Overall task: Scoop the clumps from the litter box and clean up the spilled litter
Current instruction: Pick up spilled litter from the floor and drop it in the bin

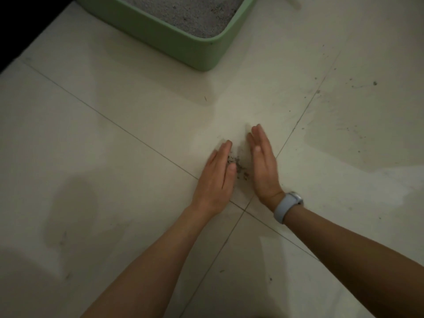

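Observation:
A green litter box [183,47] holding grey litter [190,12] stands on the pale tiled floor at the top of the view. Below it, a small pile of spilled litter [239,167] lies on a tile between my two hands. My left hand [216,180] stands on its edge to the left of the pile, fingers straight and together. My right hand [262,161], with a light blue watch at the wrist, stands on its edge to the right of the pile, fingers straight. Both palms face the pile and hold nothing.
More scattered litter grains [375,83] dot the tiles to the upper right, along a grout line [298,121]. A dark area [13,26] borders the floor at the upper left. A faint smudge [68,216] marks the tile at the lower left.

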Demonstrator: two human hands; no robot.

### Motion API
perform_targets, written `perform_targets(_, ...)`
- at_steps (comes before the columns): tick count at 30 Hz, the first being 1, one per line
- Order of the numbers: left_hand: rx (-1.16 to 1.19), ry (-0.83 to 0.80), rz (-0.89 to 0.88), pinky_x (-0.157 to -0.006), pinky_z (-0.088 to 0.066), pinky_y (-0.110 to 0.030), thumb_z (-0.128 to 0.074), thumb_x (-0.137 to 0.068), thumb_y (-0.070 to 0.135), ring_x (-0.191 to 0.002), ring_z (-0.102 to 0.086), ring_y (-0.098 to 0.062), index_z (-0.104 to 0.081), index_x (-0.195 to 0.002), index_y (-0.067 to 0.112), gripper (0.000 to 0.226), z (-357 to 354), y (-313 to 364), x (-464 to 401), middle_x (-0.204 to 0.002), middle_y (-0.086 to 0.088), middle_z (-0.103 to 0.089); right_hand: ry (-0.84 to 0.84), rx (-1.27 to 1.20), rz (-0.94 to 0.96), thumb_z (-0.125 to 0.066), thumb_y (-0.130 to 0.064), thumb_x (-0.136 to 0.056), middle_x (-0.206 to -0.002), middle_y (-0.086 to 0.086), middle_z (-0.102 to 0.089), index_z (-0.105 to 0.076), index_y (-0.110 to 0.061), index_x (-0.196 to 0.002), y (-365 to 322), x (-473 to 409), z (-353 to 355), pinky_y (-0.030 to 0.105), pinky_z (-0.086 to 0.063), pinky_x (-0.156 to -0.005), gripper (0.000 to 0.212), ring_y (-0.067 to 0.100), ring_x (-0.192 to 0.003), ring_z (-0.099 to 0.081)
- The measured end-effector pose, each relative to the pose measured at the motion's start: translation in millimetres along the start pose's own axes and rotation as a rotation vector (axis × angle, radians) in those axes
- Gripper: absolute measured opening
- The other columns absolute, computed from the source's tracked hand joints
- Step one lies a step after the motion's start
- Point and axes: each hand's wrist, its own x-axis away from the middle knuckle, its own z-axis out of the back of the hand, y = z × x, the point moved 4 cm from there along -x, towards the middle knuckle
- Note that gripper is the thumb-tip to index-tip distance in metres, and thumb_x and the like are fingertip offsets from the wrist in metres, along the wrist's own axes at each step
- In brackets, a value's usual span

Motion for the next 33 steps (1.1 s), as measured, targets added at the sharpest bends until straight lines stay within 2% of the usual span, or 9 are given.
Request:
perform_targets(5,-0.004,0.116,-0.162,-0.113,-0.02,-0.031,-0.031,-0.094,0.023,-0.134,-0.029,-0.016,-0.042,-0.135,0.0,0.049,-2,7,5,-0.14,-0.016,-0.044,0.265,-0.037,-0.051,-0.026,-0.03,-0.09,-0.149,0.006,-0.029,-0.02,-0.011,-0.145,5,-4,66,0.03,-0.024,-0.115,0.059,0.012,-0.135,-0.032)
perform_targets(10,-0.402,0.119,-0.036,-0.117,0.003,-0.038,-0.018,-0.093,0.037,-0.143,-0.013,-0.027,-0.034,-0.141,0.003,0.061,-10,0,-17,-0.151,-0.013,-0.028,0.189,0.432,0.001,-0.022,-0.026,-0.092,-0.151,-0.002,-0.018,-0.018,-0.009,-0.145,29,19,80,0.023,-0.009,-0.116,0.056,0.008,-0.139,-0.014)
perform_targets(13,-0.346,-0.038,-0.19,-0.116,-0.004,-0.03,-0.022,-0.093,0.034,-0.14,-0.024,-0.031,-0.031,-0.14,-0.005,0.062,-25,13,-11,-0.147,-0.02,-0.031,0.122,0.557,0.14,-0.022,-0.024,-0.093,-0.144,-0.003,-0.018,-0.02,-0.003,-0.142,33,26,59,0.016,-0.002,-0.115,0.054,0.008,-0.136,-0.015)
perform_targets(15,-0.179,-0.096,-0.201,-0.112,-0.008,-0.016,-0.025,-0.093,0.031,-0.136,-0.028,-0.018,-0.029,-0.14,-0.005,0.06,-22,18,-1,-0.146,-0.018,-0.034,0.087,0.509,0.173,-0.021,-0.023,-0.093,-0.143,-0.001,-0.02,-0.021,-0.002,-0.142,30,27,41,0.015,-0.003,-0.115,0.053,0.009,-0.136,-0.018)
perform_targets(18,-0.011,0.097,-0.069,-0.107,-0.013,-0.004,-0.028,-0.095,0.027,-0.13,-0.022,0.002,-0.027,-0.142,0.002,0.053,2,9,11,-0.145,-0.003,-0.03,0.051,0.407,0.167,-0.023,-0.017,-0.095,-0.145,-0.001,-0.02,-0.017,-0.007,-0.142,21,24,14,0.015,-0.005,-0.115,0.048,0.014,-0.138,-0.02)
perform_targets(21,-0.044,0.253,0.015,-0.114,-0.017,-0.02,-0.026,-0.093,0.031,-0.135,-0.023,-0.007,-0.028,-0.141,0.007,0.053,25,-10,26,-0.142,0.005,-0.026,-0.028,0.34,0.187,-0.026,-0.014,-0.095,-0.148,0.007,-0.026,-0.021,-0.002,-0.142,9,15,-13,0.019,-0.011,-0.115,0.049,0.011,-0.136,-0.021)
perform_targets(24,-0.123,0.283,0.097,-0.115,-0.022,-0.041,-0.026,-0.093,0.032,-0.134,-0.025,-0.008,-0.033,-0.14,0.006,0.054,40,-28,40,-0.139,0.009,-0.028,-0.13,0.351,0.199,-0.026,-0.017,-0.094,-0.149,0.011,-0.028,-0.023,-0.004,-0.143,2,10,-33,0.01,-0.012,-0.112,0.05,0.004,-0.132,-0.023)
perform_targets(28,-0.169,0.28,0.1,-0.114,-0.019,-0.032,-0.031,-0.094,0.023,-0.133,-0.03,-0.009,-0.042,-0.136,0.004,0.048,45,-36,49,-0.14,0.001,-0.039,-0.284,0.34,0.246,-0.026,-0.017,-0.095,-0.149,0.01,-0.029,-0.024,-0.003,-0.143,0,22,-44,0.007,-0.012,-0.11,0.05,0.007,-0.134,-0.024)
perform_targets(33,-0.294,0.241,0.033,-0.114,-0.013,-0.029,-0.029,-0.091,0.021,-0.133,-0.035,-0.023,-0.049,-0.13,-0.002,0.05,37,-36,51,-0.138,-0.016,-0.047,-0.076,0.262,0.206,-0.027,-0.015,-0.094,-0.139,0.001,-0.04,-0.035,-0.005,-0.139,-4,10,-15,0.005,-0.02,-0.106,0.046,-0.003,-0.125,-0.033)
